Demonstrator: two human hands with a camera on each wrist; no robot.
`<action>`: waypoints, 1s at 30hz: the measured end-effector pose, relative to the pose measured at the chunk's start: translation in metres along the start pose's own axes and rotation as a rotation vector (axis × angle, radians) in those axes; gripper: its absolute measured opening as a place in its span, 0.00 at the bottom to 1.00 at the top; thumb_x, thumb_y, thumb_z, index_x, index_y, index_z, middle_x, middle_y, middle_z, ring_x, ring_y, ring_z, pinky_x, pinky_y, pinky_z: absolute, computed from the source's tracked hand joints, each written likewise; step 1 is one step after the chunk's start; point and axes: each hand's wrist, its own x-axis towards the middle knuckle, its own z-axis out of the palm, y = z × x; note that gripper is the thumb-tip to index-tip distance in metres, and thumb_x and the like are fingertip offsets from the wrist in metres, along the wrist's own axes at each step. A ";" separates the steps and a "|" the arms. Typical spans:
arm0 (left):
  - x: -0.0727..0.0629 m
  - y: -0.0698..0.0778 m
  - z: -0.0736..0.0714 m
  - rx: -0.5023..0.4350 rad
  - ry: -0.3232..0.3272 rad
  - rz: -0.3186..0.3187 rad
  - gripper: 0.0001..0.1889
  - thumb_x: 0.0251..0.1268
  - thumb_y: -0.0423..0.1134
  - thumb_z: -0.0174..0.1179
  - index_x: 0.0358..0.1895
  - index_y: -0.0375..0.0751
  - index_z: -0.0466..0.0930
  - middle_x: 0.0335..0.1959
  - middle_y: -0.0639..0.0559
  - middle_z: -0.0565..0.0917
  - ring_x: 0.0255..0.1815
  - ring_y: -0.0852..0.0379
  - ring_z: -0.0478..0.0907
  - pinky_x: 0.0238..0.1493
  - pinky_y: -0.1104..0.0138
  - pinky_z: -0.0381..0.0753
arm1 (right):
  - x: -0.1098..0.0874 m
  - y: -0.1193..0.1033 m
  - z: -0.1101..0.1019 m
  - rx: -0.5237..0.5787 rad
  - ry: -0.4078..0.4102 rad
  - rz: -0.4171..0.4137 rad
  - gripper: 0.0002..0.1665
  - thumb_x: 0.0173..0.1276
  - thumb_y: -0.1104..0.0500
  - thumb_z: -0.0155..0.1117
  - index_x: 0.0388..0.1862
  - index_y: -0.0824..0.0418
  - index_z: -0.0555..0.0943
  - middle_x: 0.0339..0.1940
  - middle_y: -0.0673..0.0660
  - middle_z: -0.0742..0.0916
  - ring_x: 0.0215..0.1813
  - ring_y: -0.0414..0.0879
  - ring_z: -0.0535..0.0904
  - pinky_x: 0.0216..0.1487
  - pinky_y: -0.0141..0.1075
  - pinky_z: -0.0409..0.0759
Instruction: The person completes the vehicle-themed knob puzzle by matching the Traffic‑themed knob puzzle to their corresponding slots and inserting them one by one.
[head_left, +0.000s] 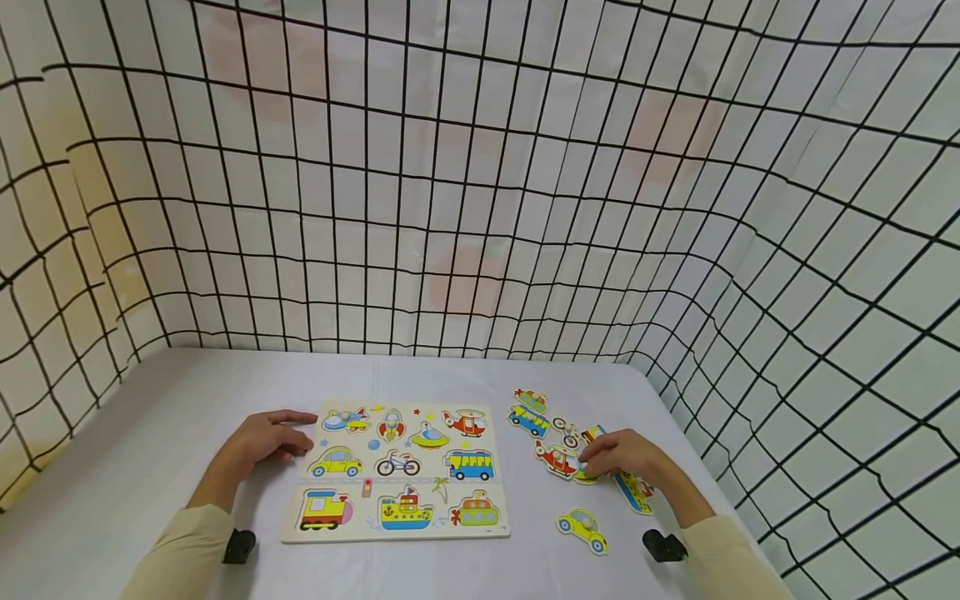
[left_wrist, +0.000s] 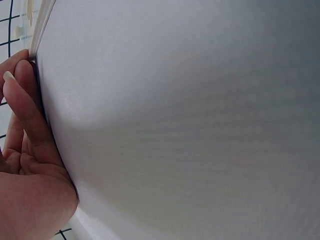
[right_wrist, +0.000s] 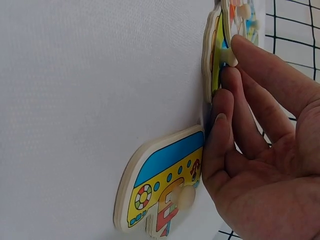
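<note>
A white wooden puzzle board (head_left: 292, 530) with printed vehicle pictures lies flat on the table. My left hand (head_left: 258, 442) rests at its left edge, fingers loosely extended and holding nothing; in the left wrist view that hand (left_wrist: 30, 135) lies along the white tabletop. To the right of the board, my right hand (head_left: 626, 454) is over a group of loose pieces. Its fingertips pinch the knob of a flying saucer puzzle piece (right_wrist: 215, 55), partly hidden by the fingers. Under the hand's side lies the ship piece (right_wrist: 167, 172) with its round knob. The helicopter piece (head_left: 557, 460) lies beside the saucer.
Near the right hand are a submarine piece (head_left: 531, 400), a bus piece (head_left: 528, 421) and a bicycle piece (head_left: 565, 432). Closer to me lies a yellow car piece (head_left: 582, 531). White walls with a black grid (head_left: 480, 208) surround the table.
</note>
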 end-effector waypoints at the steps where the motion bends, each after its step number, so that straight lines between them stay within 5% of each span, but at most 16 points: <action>1: 0.000 0.000 0.000 -0.001 0.000 0.000 0.32 0.57 0.35 0.68 0.68 0.36 0.75 0.30 0.47 0.87 0.30 0.49 0.78 0.35 0.65 0.79 | 0.000 0.000 0.000 -0.001 0.001 -0.001 0.16 0.58 0.53 0.78 0.43 0.57 0.89 0.43 0.51 0.89 0.40 0.46 0.79 0.43 0.38 0.78; 17: 0.001 0.000 -0.001 0.003 -0.007 -0.004 0.32 0.58 0.35 0.68 0.69 0.35 0.74 0.29 0.48 0.87 0.29 0.50 0.77 0.35 0.66 0.78 | -0.002 -0.008 0.005 -0.060 0.063 0.038 0.13 0.55 0.57 0.79 0.39 0.57 0.88 0.38 0.50 0.87 0.38 0.46 0.78 0.40 0.37 0.77; 30: 0.001 0.000 0.001 -0.003 0.005 -0.004 0.32 0.57 0.35 0.68 0.68 0.36 0.75 0.30 0.47 0.88 0.29 0.48 0.78 0.35 0.65 0.80 | -0.004 -0.012 0.000 -0.067 0.014 0.014 0.10 0.58 0.59 0.76 0.39 0.59 0.88 0.38 0.52 0.87 0.39 0.46 0.79 0.41 0.37 0.79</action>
